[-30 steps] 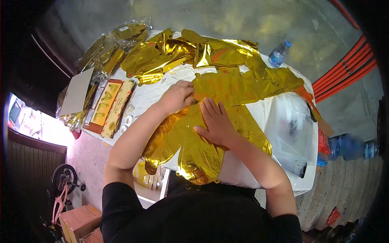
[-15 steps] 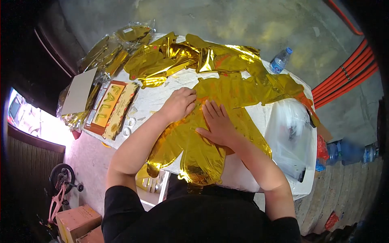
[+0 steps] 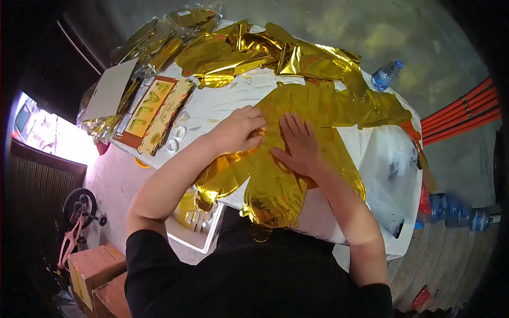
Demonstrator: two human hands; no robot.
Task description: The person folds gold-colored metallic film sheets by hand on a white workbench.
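Head view: gold foil (image 3: 278,193) spread across the near side of the white-covered bench (image 3: 233,95), lobes reaching the front edge. Left hand (image 3: 239,131) curled at its left margin, fingers nearly closed, apparently pinching a raised edge. Right hand (image 3: 300,146) open and flat, fingers slightly parted, nothing gripped; palm down on the foil, likely bracing it against the left's pull. More crumpled foil (image 3: 318,63) along the far side, clear plastic (image 3: 384,172) at right, both beside the working area.
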